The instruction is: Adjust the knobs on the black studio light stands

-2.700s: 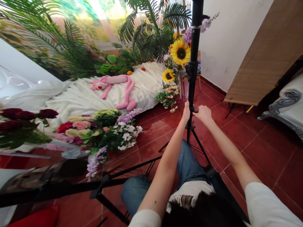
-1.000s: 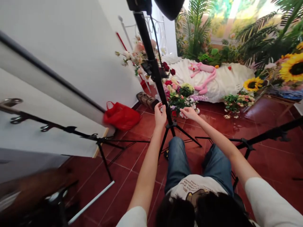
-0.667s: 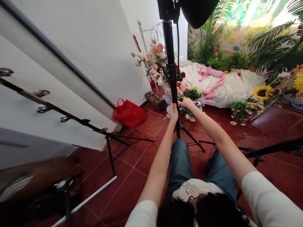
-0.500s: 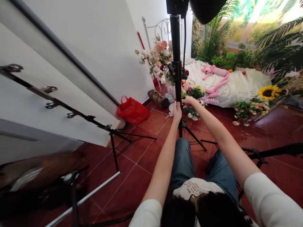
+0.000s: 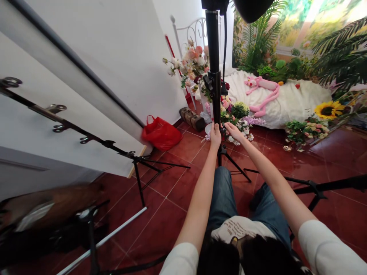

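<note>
A black light stand [image 5: 213, 42] rises upright in front of me, with a dark lamp head [image 5: 252, 8] at its top and a cable hanging beside the pole. My left hand [image 5: 215, 135] is wrapped round the lower part of the pole. Just to the right of the pole, my right hand [image 5: 231, 130] is closed, its fingertips at a small dark knob [image 5: 223, 130] on the stand; their exact grip is too small to make out. Higher up, another knob [image 5: 208, 82] sticks out from the pole's collar.
A backdrop stand with clamps [image 5: 86, 131] slants along the left. Near the wall lie a red bag [image 5: 162, 133] and a brown roll [image 5: 192, 119]. Flowers [image 5: 240, 110] and a white-draped bed with a pink plush toy [image 5: 266, 84] are beyond. Black tripod legs [image 5: 312, 187] reach in at right.
My right hand has moved slightly down and off the pole to the knob at its right side. My left hand stays on the pole. The view has shifted a little.
</note>
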### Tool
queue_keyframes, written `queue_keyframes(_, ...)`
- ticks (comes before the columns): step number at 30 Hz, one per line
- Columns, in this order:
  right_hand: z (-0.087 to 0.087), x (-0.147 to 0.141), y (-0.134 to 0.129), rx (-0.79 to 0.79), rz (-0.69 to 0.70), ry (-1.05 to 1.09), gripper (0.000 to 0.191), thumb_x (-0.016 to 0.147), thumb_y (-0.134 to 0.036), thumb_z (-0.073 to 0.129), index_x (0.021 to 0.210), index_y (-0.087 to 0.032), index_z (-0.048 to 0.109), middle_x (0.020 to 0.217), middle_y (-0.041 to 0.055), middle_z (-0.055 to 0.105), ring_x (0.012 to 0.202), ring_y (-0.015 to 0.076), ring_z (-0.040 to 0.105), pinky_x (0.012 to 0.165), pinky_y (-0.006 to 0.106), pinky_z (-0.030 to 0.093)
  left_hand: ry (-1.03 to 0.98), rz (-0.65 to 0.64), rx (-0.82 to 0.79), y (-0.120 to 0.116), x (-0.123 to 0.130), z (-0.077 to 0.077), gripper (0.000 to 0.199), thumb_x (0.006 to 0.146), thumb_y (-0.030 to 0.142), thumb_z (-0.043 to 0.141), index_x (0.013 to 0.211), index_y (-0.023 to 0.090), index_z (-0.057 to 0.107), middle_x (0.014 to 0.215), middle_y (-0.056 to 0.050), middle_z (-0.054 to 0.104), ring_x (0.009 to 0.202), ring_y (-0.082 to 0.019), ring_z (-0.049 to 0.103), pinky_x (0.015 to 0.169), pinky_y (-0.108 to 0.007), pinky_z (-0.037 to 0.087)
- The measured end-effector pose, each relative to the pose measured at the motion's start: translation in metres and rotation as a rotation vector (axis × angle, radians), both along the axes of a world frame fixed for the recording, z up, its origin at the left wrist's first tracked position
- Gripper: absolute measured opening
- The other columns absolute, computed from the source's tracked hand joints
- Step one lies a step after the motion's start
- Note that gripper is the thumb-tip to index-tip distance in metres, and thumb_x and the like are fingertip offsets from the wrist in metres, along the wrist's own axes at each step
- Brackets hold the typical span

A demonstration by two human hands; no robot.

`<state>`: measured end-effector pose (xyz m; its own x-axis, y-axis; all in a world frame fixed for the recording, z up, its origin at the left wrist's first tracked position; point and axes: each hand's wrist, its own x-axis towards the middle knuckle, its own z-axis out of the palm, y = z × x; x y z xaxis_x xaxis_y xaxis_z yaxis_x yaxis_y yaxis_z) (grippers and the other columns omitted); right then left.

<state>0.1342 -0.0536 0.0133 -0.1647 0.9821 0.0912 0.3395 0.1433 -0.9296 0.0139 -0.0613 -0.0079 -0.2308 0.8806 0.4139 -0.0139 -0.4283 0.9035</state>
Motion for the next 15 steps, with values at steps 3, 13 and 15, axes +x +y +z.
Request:
queue_keyframes(3, -0.007, -0.003, -0.008, -0.064, -0.023, 0.211, 0.044, 0.094, -0.064, 0.039, 0.096, -0.022, 0.050, 0.063, -0.0100, 0.033, 0.051, 0.0085, 0.035, 0.055, 0.019, 0.038, 0.014, 0.002, -0.024, -0.003, 0.000, 0.004, 0.066, 0.084, 0.082, 0.032, 0.081, 0.021, 0.056, 0.083, -0.006, 0.064, 0.084, -0.017, 0.062, 0.088, -0.031, 0.050)
queue_keyframes(13, 0.065, 0.001, 0.020, -0.108, -0.191, -0.728, 0.053, 0.080, -0.067, 0.065, 0.064, -0.016, 0.063, 0.070, 0.0120, 0.067, 0.088, 0.0270, 0.068, 0.078, 0.031, 0.050, 0.025, 0.030, -0.060, -0.003, 0.001, 0.001, 0.063, 0.088, 0.077, 0.032, 0.085, 0.020, 0.059, 0.084, -0.007, 0.067, 0.086, -0.018, 0.065, 0.085, -0.030, 0.050)
queue_keyframes(15, 0.073, -0.012, 0.028, -0.160, -0.185, -0.824, 0.046, 0.075, -0.059, 0.075, 0.073, -0.014, 0.067, 0.080, 0.0166, 0.070, 0.098, 0.0321, 0.068, 0.082, 0.036, 0.052, 0.022, 0.038, -0.080, -0.002, 0.001, 0.000, 0.062, 0.090, 0.075, 0.033, 0.088, 0.020, 0.061, 0.086, -0.008, 0.068, 0.091, -0.019, 0.066, 0.087, -0.030, 0.051)
